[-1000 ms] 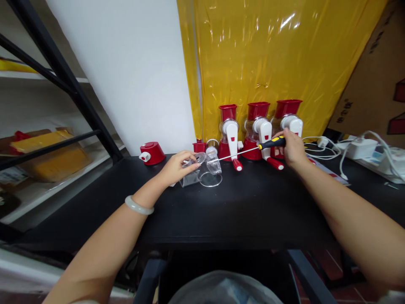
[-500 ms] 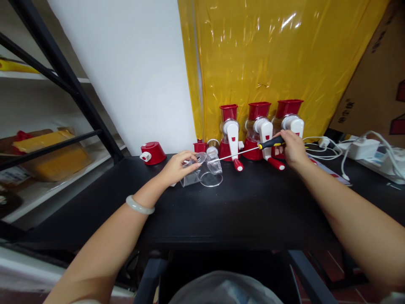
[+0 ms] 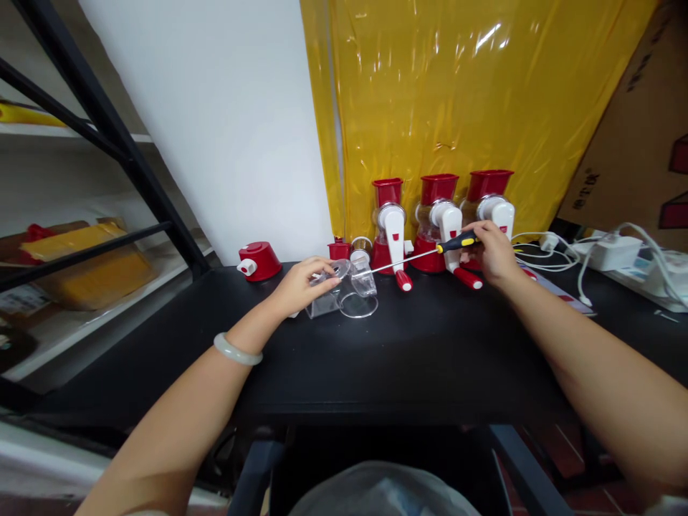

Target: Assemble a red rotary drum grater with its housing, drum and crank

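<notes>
My left hand (image 3: 306,284) is closed on a clear plastic grater housing (image 3: 359,304), which lies on its side on the black table. In my right hand (image 3: 491,251) is a screwdriver (image 3: 454,242) with a black and yellow handle, held nearly level. Its long thin shaft points left, and the tip reaches the clear housing; whether it sits inside a hole I cannot tell. Just behind the housing are a small red part (image 3: 338,249) and a metal grater drum (image 3: 360,246). Off to the left stands a red base (image 3: 259,261) with a white knob.
Several red and white rotary graters, one of them a left grater (image 3: 395,240), stand along the back by a yellow plastic sheet (image 3: 430,93). White cables and a power strip (image 3: 661,276) lie at the right. A shelf rack (image 3: 102,122) borders the table's left side.
Both hands keep almost the same place. The screwdriver handle and my right hand have shifted very slightly, with the tip still at the clear housing.
</notes>
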Motion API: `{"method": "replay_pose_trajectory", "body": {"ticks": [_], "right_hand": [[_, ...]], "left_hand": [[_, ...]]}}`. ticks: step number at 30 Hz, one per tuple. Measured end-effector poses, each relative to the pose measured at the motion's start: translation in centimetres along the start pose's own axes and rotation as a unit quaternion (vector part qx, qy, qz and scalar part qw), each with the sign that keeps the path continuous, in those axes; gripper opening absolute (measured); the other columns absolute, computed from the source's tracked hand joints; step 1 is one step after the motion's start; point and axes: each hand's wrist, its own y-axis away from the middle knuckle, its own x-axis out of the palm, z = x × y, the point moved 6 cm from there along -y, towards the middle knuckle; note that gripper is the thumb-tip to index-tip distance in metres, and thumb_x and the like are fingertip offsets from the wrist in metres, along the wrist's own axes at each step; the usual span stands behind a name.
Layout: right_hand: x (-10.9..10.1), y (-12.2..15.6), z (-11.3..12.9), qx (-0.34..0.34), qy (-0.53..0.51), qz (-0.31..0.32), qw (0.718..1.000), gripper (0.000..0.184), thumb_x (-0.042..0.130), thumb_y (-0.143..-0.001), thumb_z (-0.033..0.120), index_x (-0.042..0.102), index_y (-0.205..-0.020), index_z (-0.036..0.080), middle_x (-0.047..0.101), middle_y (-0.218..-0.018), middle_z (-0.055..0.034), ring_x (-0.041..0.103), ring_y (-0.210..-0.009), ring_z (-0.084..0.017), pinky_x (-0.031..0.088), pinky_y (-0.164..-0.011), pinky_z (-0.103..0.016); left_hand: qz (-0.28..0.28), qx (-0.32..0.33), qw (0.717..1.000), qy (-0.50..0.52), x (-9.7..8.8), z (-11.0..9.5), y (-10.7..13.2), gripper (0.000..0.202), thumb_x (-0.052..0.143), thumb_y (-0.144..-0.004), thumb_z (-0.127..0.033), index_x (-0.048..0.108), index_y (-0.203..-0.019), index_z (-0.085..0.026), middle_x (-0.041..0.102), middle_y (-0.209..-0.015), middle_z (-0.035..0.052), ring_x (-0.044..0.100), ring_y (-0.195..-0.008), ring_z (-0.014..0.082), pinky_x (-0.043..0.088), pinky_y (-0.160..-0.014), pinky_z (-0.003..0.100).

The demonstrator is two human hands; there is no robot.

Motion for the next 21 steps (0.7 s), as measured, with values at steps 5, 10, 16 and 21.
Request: {"method": "replay_pose_trajectory", "body": {"ticks": [5, 10, 16, 21], "right_hand": [[-0.20, -0.14, -0.03, -0.039, 0.025, 0.010, 0.999, 0.027, 0.066, -0.081, 0.051, 0.059, -0.073, 0.027, 0.048, -0.046, 0.0032, 0.044, -0.033, -0.014, 0.035, -0.031, -0.027], [-0.25, 0.20, -0.05, -0.008, 0.014, -0.004, 1.000, 0.026, 0.055, -0.085, 0.048, 0.060, -0.081, 0.023, 0.057, -0.052, 0.0004, 0.054, -0.038, -0.016, 0.041, -0.035, -0.027], [0.21, 0.74, 0.49, 0.060, 0.000, -0.033, 0.998, 0.015, 0.045, -0.075, 0.019, 0.058, -0.084, 0.022, 0.062, -0.058, -0.0020, 0.058, -0.041, -0.017, 0.040, -0.037, -0.027], [0.16, 0.57, 0.58, 0.031, 0.011, -0.025, 0.999, 0.010, 0.050, -0.083, 0.026, 0.060, -0.080, 0.023, 0.058, -0.054, 0.0000, 0.049, -0.034, -0.015, 0.039, -0.035, -0.029]], "left_hand": [[0.001, -0.005, 1.000, -0.005, -0.01, 0.10, 0.01, 0.025, 0.066, -0.089, -0.046, 0.070, -0.092, -0.021, 0.069, -0.120, 0.0109, 0.066, -0.107, 0.0252, 0.056, -0.084, 0.040], [0.000, 0.001, 1.000, -0.002, 0.01, 0.14, 0.01, 0.025, 0.066, -0.089, -0.046, 0.070, -0.093, -0.021, 0.069, -0.119, 0.0105, 0.067, -0.106, 0.0246, 0.056, -0.085, 0.040], [0.001, 0.000, 1.000, -0.004, 0.07, 0.31, 0.04, 0.024, 0.067, -0.089, -0.045, 0.070, -0.094, -0.022, 0.069, -0.120, 0.0105, 0.066, -0.108, 0.0247, 0.056, -0.084, 0.039], [0.001, -0.004, 1.000, -0.004, 0.04, 0.22, 0.02, 0.025, 0.066, -0.089, -0.046, 0.070, -0.093, -0.021, 0.069, -0.120, 0.0109, 0.066, -0.108, 0.0250, 0.056, -0.083, 0.039]]}}
